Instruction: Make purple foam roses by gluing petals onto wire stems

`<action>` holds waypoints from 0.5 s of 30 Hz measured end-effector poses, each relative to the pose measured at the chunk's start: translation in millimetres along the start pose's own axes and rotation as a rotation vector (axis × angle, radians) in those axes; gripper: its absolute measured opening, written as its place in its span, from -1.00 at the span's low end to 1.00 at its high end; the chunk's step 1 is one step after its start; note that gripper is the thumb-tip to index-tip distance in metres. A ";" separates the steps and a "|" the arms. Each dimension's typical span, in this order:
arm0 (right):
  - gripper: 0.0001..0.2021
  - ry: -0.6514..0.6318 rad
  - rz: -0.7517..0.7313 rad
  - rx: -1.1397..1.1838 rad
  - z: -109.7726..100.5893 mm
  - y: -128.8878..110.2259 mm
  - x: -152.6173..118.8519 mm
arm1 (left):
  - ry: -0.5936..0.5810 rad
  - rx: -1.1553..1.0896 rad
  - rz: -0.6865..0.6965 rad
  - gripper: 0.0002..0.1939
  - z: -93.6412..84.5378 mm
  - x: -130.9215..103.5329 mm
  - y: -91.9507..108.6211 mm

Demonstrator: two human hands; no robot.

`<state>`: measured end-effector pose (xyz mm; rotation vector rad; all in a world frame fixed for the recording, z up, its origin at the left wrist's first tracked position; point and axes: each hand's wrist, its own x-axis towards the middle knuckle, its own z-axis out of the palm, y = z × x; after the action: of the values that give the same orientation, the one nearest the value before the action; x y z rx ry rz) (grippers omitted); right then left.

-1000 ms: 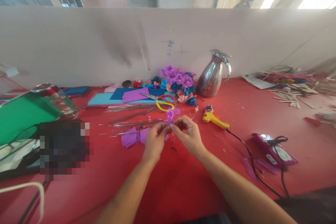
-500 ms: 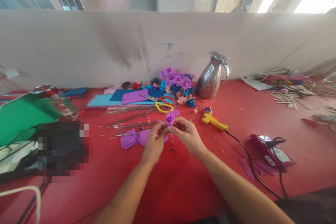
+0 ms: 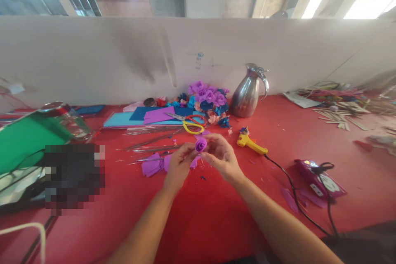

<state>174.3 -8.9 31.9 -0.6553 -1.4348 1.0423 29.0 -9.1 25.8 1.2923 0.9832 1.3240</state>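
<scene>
A small rolled purple paper flower (image 3: 201,144) is held up above the red table (image 3: 198,214), its spiral face turned toward me. My left hand (image 3: 180,165) pinches its base from the left. On the other side my right hand (image 3: 223,157) has its thumb and fingers apart, close beside the flower's right edge. Purple paper pieces (image 3: 152,165) lie left of and behind my left hand. Scissors (image 3: 192,126) with red and yellow handles rest just beyond the flower, on stacked coloured paper (image 3: 140,114).
A yellow glue gun (image 3: 252,144) lies to the right, its black cord running near a magenta power strip (image 3: 321,179). Behind stand a steel jug (image 3: 246,95) and a heap of paper flowers (image 3: 208,97). Thin wires (image 3: 154,142) lie left; a glass jar (image 3: 69,121) is farther left.
The flower has tilted so its spiral top faces me more. My right hand's fingers have loosened and spread slightly away from it. The view has shifted slightly.
</scene>
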 end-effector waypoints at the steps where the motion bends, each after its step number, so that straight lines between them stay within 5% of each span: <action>1: -0.68 0.049 -0.070 -0.052 -1.1 -2.0 -0.6 | 0.005 0.004 -0.021 -0.79 -0.2 0.4 -1.5; 5: -0.79 0.136 -0.298 -0.342 -4.3 -7.4 -0.5 | 0.006 0.018 -0.066 -0.78 -0.1 2.0 -3.2; 15: -0.91 0.106 -0.392 -0.546 -3.4 -8.6 0.9 | 0.018 0.043 -0.047 -0.79 0.9 2.3 1.0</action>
<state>179.0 -11.1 39.6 -0.7591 -1.6798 0.3013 30.0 -7.1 27.3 1.2839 1.0535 1.2869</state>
